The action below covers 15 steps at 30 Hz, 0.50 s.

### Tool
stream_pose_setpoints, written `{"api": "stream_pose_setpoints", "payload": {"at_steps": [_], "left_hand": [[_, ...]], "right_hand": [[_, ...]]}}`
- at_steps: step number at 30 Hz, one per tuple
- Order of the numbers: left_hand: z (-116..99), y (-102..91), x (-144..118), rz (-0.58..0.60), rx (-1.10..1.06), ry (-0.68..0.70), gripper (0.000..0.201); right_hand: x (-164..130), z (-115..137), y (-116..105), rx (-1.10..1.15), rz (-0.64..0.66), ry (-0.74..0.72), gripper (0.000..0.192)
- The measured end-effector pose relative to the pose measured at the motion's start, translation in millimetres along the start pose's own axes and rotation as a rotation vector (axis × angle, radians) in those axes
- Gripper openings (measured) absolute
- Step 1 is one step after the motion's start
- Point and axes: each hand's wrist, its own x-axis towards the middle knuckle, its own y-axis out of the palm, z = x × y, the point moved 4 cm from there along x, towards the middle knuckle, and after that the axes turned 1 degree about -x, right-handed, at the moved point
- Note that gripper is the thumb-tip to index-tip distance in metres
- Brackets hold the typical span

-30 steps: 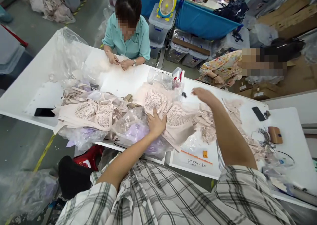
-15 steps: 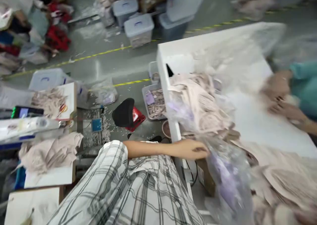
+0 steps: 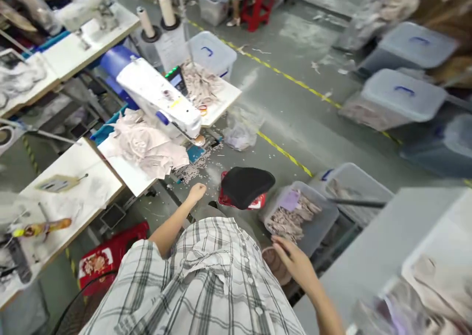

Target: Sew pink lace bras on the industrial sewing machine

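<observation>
My left hand (image 3: 197,192) hangs in front of me with its fingers curled closed and nothing visible in it. It is nearest the corner of the sewing table, apart from the black seat cushion (image 3: 247,186) on a red stool. My right hand (image 3: 293,259) is held low on the right, its fingers stretched and a little apart, holding nothing. Just beyond it stands a clear plastic bin (image 3: 324,227) with beige cloth pieces (image 3: 287,222) and a lilac slip (image 3: 290,200) in it.
Ahead to the left, a white and blue sewing machine (image 3: 158,97) stands on a table beside heaped beige fabric (image 3: 147,143). A white worktable (image 3: 354,241) borders me on the right. Lidded bins (image 3: 405,94) stand beyond the yellow floor line. Another red stool (image 3: 121,246) is at left.
My view has swung left, away from the white table. My left hand, earlier at a clear plastic bag with lilac contents there, is now away from it. My right hand has come into view.
</observation>
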Motion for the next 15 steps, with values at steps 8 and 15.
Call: {"api": "stream_pose_setpoints", "payload": {"at_steps": [8,15], "left_hand": [[82,-138.6,11,-0.518,-0.312,-0.110,0.039],[74,-244.8,34,-0.924,-0.333,-0.095,0.042]], "right_hand": [[198,89,73,0.006,0.352,-0.272,0.039],[325,170,118,-0.077,0.682,-0.445,0.029]]}}
